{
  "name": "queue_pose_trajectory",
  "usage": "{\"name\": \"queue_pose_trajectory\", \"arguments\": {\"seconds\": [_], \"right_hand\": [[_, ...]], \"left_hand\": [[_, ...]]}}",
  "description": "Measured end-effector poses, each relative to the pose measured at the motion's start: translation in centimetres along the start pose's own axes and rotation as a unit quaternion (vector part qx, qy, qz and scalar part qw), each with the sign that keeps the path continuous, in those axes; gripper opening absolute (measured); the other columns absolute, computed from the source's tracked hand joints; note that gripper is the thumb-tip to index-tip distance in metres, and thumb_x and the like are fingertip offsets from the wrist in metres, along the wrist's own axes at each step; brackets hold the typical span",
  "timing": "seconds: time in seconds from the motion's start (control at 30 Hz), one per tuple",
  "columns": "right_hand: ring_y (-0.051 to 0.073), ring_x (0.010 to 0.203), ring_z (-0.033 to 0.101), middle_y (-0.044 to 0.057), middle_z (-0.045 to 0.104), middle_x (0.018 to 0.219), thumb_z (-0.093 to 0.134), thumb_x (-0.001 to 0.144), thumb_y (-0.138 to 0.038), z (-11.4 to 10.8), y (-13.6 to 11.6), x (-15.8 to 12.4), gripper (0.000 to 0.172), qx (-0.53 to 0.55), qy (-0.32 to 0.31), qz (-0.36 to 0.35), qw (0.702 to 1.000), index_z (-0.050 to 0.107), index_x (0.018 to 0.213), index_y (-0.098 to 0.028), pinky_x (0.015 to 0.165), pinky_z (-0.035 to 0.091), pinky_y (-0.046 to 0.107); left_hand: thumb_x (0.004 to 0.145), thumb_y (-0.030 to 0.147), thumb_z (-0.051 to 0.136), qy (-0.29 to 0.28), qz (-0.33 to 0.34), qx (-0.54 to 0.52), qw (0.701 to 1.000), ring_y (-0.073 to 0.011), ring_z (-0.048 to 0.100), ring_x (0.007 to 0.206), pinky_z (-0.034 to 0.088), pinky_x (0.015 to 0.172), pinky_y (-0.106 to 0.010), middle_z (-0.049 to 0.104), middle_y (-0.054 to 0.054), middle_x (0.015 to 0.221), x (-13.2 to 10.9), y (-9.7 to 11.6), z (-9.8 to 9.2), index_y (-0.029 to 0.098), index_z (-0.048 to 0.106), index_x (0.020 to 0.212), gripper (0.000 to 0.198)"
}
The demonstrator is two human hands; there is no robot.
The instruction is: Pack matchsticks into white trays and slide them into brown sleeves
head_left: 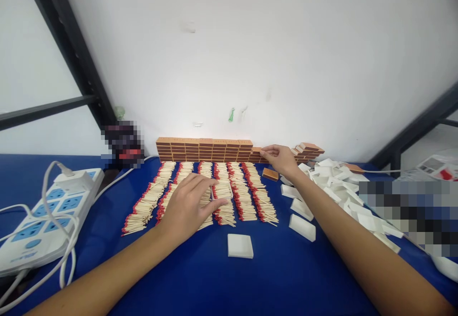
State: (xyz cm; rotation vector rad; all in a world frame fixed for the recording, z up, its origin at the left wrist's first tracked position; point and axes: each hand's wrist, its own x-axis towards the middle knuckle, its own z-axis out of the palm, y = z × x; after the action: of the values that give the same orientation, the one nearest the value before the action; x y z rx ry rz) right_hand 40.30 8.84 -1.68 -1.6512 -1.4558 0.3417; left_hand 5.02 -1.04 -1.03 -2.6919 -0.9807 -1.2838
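My left hand (186, 206) has its thumb and fingers around a small white matchbox tray (222, 191) with red-tipped matches in it, over the rows of matches. My right hand (282, 158) reaches to the back, its fingertips closed at a brown matchbox (256, 150) on the low part of the stack. Rows of loose matches (145, 204) lie side by side on the blue table. A single matchbox (270, 174) lies below my right hand. One white tray (240, 246) rests near me, bottom up or empty, I cannot tell which.
A wall of stacked matchboxes (203, 150) stands along the white wall, with a lower, uneven stack (307, 151) at right. Many white trays (334, 182) are heaped at right. A white power strip (46, 220) with cables is at left. Black metal posts (67, 34) frame the sides.
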Motion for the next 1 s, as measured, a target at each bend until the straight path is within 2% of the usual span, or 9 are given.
{"name": "queue_pose_trajectory", "arguments": {"seconds": [0.2, 0.33, 0.47, 0.53, 0.63, 0.7, 0.9, 1.0], "right_hand": [[0.027, 0.084, 0.072, 0.015, 0.079, 0.097, 0.072, 0.084, -0.045, -0.8, 0.4, 0.0, 0.033, -0.05, 0.019, -0.008, 0.999, 0.077, 0.097, -0.014, 0.081, 0.056, 0.041], [0.024, 0.084, 0.071, 0.011, 0.08, 0.097, 0.07, 0.085, -0.041, -1.3, 0.2, -0.2, 0.029, -0.078, -0.017, -0.027, 0.996, 0.079, 0.098, -0.017, 0.082, 0.054, 0.038], [0.025, 0.082, 0.069, 0.012, 0.079, 0.099, 0.07, 0.085, -0.044, -3.7, -0.1, -1.2, 0.032, -0.122, -0.025, -0.038, 0.991, 0.078, 0.101, -0.018, 0.077, 0.051, 0.039], [0.025, 0.08, 0.067, 0.009, 0.078, 0.094, 0.076, 0.08, -0.048, -5.1, -0.1, -1.9, 0.03, -0.143, -0.079, -0.051, 0.985, 0.079, 0.093, -0.021, 0.073, 0.049, 0.038], [0.025, 0.08, 0.067, 0.006, 0.078, 0.092, 0.085, 0.071, -0.055, -6.3, -0.1, -2.9, 0.036, -0.195, -0.195, -0.066, 0.959, 0.078, 0.088, -0.024, 0.069, 0.047, 0.035], [0.026, 0.084, 0.068, 0.006, 0.077, 0.094, 0.086, 0.069, -0.053, -6.3, -0.2, -3.2, 0.037, -0.232, -0.231, -0.071, 0.942, 0.076, 0.089, -0.024, 0.069, 0.047, 0.034], [0.027, 0.089, 0.068, 0.009, 0.076, 0.1, 0.085, 0.069, -0.039, -5.0, -0.2, -3.1, 0.032, -0.266, -0.208, -0.08, 0.938, 0.072, 0.093, -0.022, 0.07, 0.046, 0.034], [0.026, 0.084, 0.068, 0.009, 0.076, 0.093, 0.082, 0.073, -0.039, -4.9, 0.0, -3.0, 0.025, -0.269, -0.205, -0.074, 0.938, 0.071, 0.087, -0.022, 0.068, 0.045, 0.034]], "left_hand": [[0.094, 0.044, 0.077, -0.019, 0.01, -0.054, 0.998, -0.0251, 0.068, 0.099, 0.056, 0.091, -0.042, 0.075, -0.008, 0.103, -0.1, 0.2, 0.2, 0.021, 0.069, 0.114, 0.032], [0.089, 0.045, 0.082, -0.079, 0.023, -0.124, 0.989, -0.0251, 0.067, 0.099, 0.056, 0.09, -0.042, 0.074, -0.007, 0.099, -0.1, 1.1, 0.0, 0.021, 0.07, 0.112, 0.035], [0.087, 0.04, 0.084, -0.152, 0.018, -0.193, 0.969, -0.0233, 0.067, 0.094, 0.058, 0.082, -0.039, 0.074, -0.006, 0.094, -0.4, 2.9, -0.4, 0.022, 0.071, 0.105, 0.029], [0.086, 0.041, 0.085, -0.176, 0.009, -0.21, 0.962, -0.0233, 0.067, 0.095, 0.059, 0.083, -0.039, 0.074, -0.005, 0.094, -0.7, 3.8, -0.4, 0.023, 0.073, 0.105, 0.029], [0.083, 0.043, 0.087, -0.193, 0.016, -0.199, 0.961, -0.024, 0.067, 0.096, 0.058, 0.086, -0.04, 0.074, -0.005, 0.094, -1.2, 4.4, 0.0, 0.023, 0.073, 0.106, 0.033], [0.083, 0.043, 0.087, -0.199, 0.037, -0.177, 0.963, -0.024, 0.067, 0.095, 0.058, 0.087, -0.041, 0.074, -0.004, 0.095, -1.5, 4.5, 0.2, 0.022, 0.072, 0.104, 0.033], [0.084, 0.043, 0.086, -0.214, 0.063, -0.137, 0.965, -0.0236, 0.065, 0.098, 0.055, 0.094, -0.043, 0.073, -0.003, 0.1, -1.9, 4.1, 0.5, 0.021, 0.069, 0.102, 0.033], [0.081, 0.048, 0.087, -0.208, 0.062, -0.136, 0.967, -0.0251, 0.066, 0.102, 0.055, 0.098, -0.044, 0.073, -0.004, 0.103, -2.1, 4.3, 0.4, 0.022, 0.069, 0.111, 0.043]]}}
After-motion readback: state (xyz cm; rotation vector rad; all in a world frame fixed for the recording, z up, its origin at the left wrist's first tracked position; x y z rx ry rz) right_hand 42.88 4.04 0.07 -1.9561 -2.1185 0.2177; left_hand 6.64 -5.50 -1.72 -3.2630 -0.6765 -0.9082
